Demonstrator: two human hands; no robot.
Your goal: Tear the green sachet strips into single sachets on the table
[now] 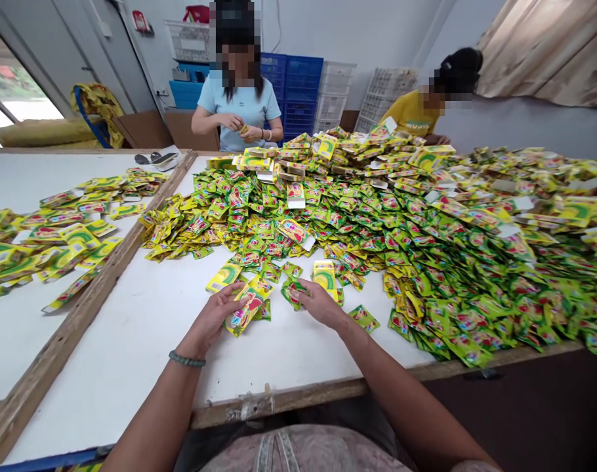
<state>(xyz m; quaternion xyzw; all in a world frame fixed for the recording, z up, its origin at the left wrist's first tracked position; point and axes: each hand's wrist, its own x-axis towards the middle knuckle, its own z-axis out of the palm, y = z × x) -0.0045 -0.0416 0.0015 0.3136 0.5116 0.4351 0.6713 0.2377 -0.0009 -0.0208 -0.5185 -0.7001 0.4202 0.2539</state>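
Note:
My left hand (214,318) grips a yellow carton-like packet (247,305) with red and green print, holding it just above the white table (131,341). My right hand (321,303) rests at the near edge of the sachet heap, its fingers closed on a small green sachet (292,290). A yellow packet (325,275) lies right behind that hand, and another yellow packet (223,276) lies beyond my left hand. A loose green sachet (364,318) sits to the right of my right wrist.
A huge heap of green and yellow sachets (426,242) covers the table's middle and right. A second table (23,328) on the left holds more sachets. Two people stand across the table; one (237,108) handles a packet, another (416,111) is at the back right. Crates are stacked behind.

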